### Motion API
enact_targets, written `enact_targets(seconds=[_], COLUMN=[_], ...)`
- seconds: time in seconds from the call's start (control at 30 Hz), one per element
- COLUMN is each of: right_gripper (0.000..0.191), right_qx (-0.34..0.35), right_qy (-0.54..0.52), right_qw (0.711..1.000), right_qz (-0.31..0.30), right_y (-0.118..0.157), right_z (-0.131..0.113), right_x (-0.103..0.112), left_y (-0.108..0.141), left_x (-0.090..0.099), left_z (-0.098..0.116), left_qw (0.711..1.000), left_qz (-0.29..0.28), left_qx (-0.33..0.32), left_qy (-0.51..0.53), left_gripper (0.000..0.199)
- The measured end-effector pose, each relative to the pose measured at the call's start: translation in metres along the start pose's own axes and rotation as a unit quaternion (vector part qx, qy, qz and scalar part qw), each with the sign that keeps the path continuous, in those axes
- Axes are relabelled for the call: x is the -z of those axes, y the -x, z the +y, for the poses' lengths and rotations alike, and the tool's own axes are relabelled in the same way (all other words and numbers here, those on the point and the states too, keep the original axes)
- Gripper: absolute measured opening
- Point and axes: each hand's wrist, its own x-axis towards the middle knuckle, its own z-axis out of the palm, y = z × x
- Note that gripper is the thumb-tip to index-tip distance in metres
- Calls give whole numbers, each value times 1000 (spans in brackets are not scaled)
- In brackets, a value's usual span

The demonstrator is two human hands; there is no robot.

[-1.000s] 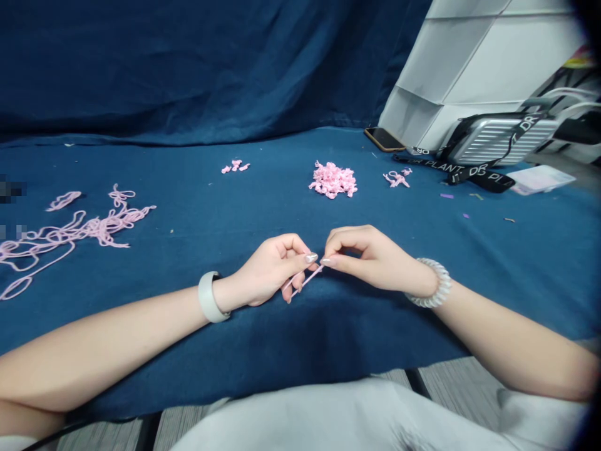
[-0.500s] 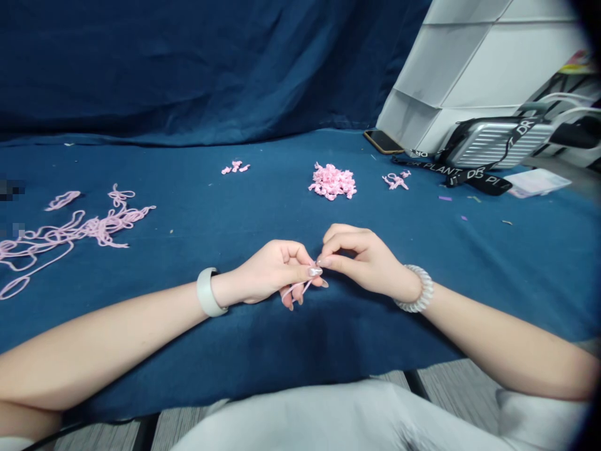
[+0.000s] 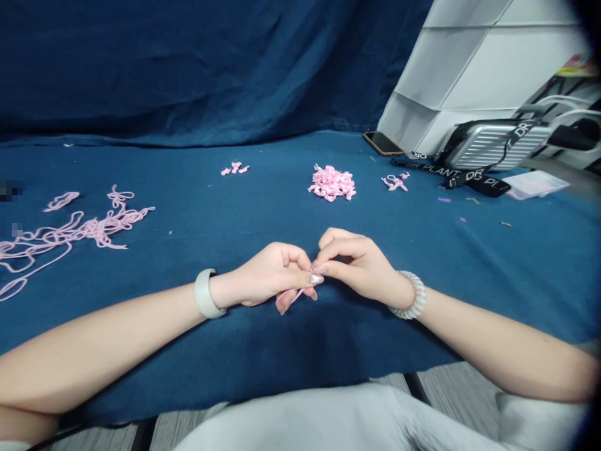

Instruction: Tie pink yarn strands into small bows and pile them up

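Note:
A thin pink cord (image 3: 297, 294) is pinched in my left hand (image 3: 277, 274), its strands hanging below the thumb and crossing the curled lower fingers. My right hand (image 3: 354, 263) meets it at the fingertips, thumb and index finger pressed together; whatever lies between them is too small to make out. Beyond the hands sits a heap of small pink knotted pieces (image 3: 332, 183). A few similar pieces (image 3: 235, 168) lie to its left, and a small pink bunch (image 3: 395, 182) to its right. Loose pink cord (image 3: 101, 229) sprawls in a tangle at the left.
Blue cloth (image 3: 225, 219) covers the table. At the back right are a phone (image 3: 382, 143), a silver ribbed case (image 3: 502, 145), a black lettered strap (image 3: 479, 180) and a pale packet (image 3: 535, 184). A small cord bundle (image 3: 62, 200) lies far left.
My right hand has shifted slightly left and down, closer against my left fingertips. Less of the cord loop shows below my left hand, whose lower fingers have curled in a little.

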Motion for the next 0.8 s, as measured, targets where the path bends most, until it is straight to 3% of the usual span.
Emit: enact_targets(seconds=[0.33,0.6,0.8], right_gripper=[10,12,7], right_qx=[-151,-140,-124], right_qy=[-137,-165,-136], right_qw=[979,972,982], right_qz=[-5,-93,-46], right_y=[-1,-2,-2], right_z=[0,3,4], right_x=[1,0,-5], left_y=[0,-1,0], left_x=[3,2,2], left_z=[-5,-1,-2], left_qw=[1000,1000,1000], left_qz=[22,8,9], left_qx=[2,4,2], left_qy=[-5,-17,-7], left_gripper=[28,30,29])
